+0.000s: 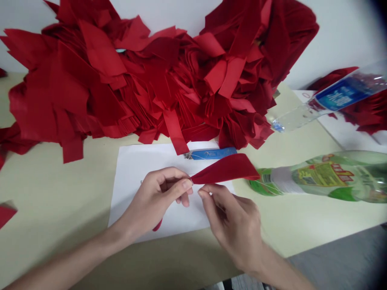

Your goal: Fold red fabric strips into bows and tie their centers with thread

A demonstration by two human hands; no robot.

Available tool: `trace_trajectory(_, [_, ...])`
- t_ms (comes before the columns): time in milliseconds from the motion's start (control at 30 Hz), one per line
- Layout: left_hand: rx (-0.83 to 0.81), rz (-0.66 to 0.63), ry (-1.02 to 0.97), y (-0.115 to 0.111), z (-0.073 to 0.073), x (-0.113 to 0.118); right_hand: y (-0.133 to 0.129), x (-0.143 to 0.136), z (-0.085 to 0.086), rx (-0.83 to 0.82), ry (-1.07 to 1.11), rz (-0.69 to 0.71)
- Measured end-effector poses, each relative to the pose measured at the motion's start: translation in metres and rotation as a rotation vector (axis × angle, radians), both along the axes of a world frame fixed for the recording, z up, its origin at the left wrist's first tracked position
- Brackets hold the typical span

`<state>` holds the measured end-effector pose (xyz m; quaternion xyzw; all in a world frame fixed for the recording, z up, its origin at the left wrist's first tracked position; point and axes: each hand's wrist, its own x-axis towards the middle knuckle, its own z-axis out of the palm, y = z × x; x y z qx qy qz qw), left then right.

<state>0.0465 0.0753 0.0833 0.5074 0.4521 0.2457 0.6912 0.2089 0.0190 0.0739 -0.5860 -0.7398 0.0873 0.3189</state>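
My left hand point(169, 187) is closed, thumb and forefinger pinching the gathered tip of a folded strip of red cloth point(226, 169). The strip points right, its wide folded end near the neck of a green bottle. Just below the cloth, my right hand point(232, 221) is closed in a pinch on what looks like a fine pale thread, hard to make out. White thread point(286, 180) is wound around the neck of the green bottle point(335, 177), which lies on its side. Under both hands is a white paper sheet point(127, 209). A small red piece point(157, 225) shows beside my left wrist.
A large heap of red cloth strips point(151, 80) fills the back of the table point(45, 193). A blue box point(213, 153) lies in front of it. At the right are a clear bottle with a blue label point(338, 96) and more red cloth point(371, 112). The table edge is near me.
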Motion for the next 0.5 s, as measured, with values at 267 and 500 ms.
trace_trajectory(267, [-0.095,-0.609,0.012,-0.001,0.002,-0.010,0.017,0.026,0.014,-0.639,0.298,0.348])
trace_trajectory(500, [0.261,-0.112,0.379,-0.002,-0.012,0.001,0.005,0.006,0.007,-0.138,-0.119,0.216])
